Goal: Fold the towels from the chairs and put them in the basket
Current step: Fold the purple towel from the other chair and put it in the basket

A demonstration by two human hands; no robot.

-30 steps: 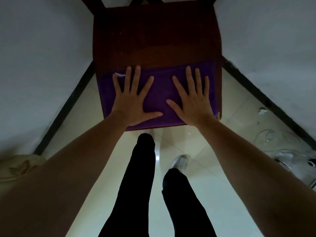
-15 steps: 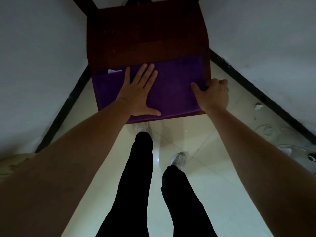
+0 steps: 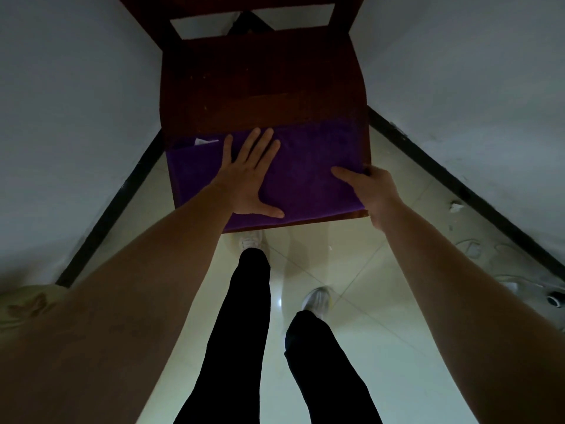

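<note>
A purple towel [image 3: 312, 166] lies folded into a long strip across the front half of a dark wooden chair seat [image 3: 260, 87]. My left hand [image 3: 250, 175] presses flat on the towel's middle-left part, fingers spread. At the towel's right end my right hand [image 3: 371, 188] grips the edge, thumb on top and fingers curled under at the seat's right corner. A small white label [image 3: 206, 141] sticks out at the towel's back left corner. No basket is in view.
The chair stands in a corner between two pale walls with dark skirting [image 3: 458, 185]. My legs and white shoes [image 3: 250, 240] stand on the glossy tiled floor just in front of the seat. Clear plastic clutter [image 3: 489, 264] lies on the floor at right.
My right hand left its flat position on the towel, slid to the right end and closed on the edge. My left hand shifted slightly toward the towel's middle and stays pressed flat.
</note>
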